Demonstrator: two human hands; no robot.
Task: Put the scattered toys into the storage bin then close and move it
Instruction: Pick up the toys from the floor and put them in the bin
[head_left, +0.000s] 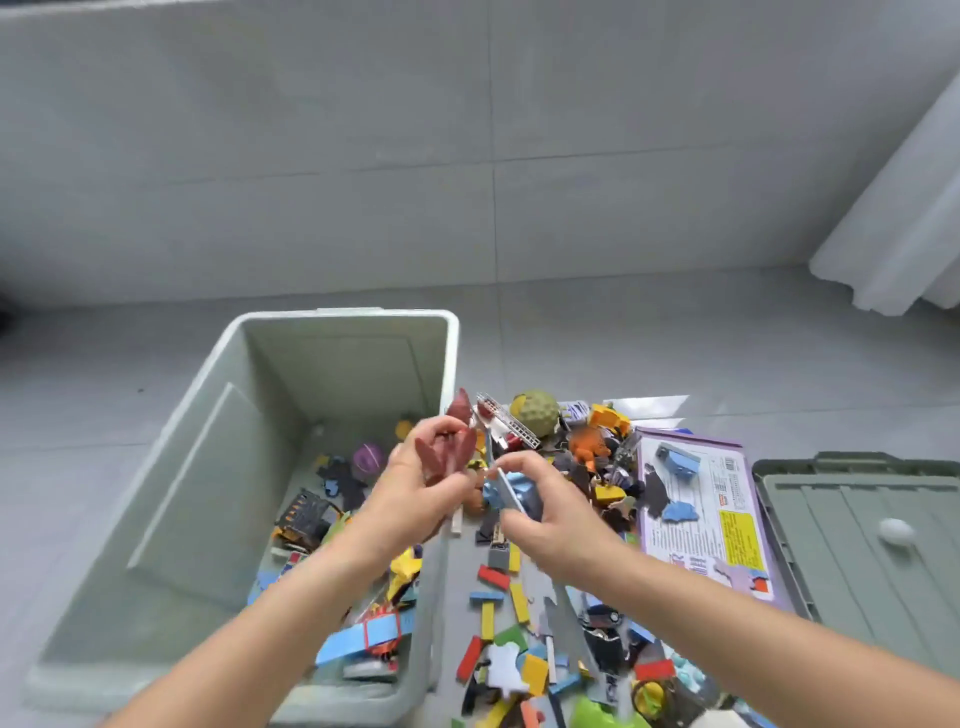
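- Grey tiled floor fills most of the view, with a white curtain hanging at the top right.
- The storage bin is pale green, open on top, and sits on the floor on the left. A bunch of stuff is already inside along its right side: a purple ball, a black-and-yellow toy, a blue strip and other bits that are too blurry to call.
- The lid is a darker green and lies flat on the floor at the far right, well apart from the bin. A small white round thing rests on it.
- The pile of toys is spread on the floor between bin and lid, right up against the bin's right wall. It's mostly colourful blocks and flat puzzle-ish pieces.
- A purple printed sheet lies at the pile's right edge, just beside the lid.
- The left hand is up over the bin's right wall, fingers curled around a reddish-brown toy that sticks up past the fingertips.
- The right hand hovers over the pile, close to the left hand, pinching a thin flat pale-blue piece between thumb and fingers.
- A bumpy green ball sits at the far end of the pile, next to an orange figure.
- A little grey ladder piece lies just left of that ball.
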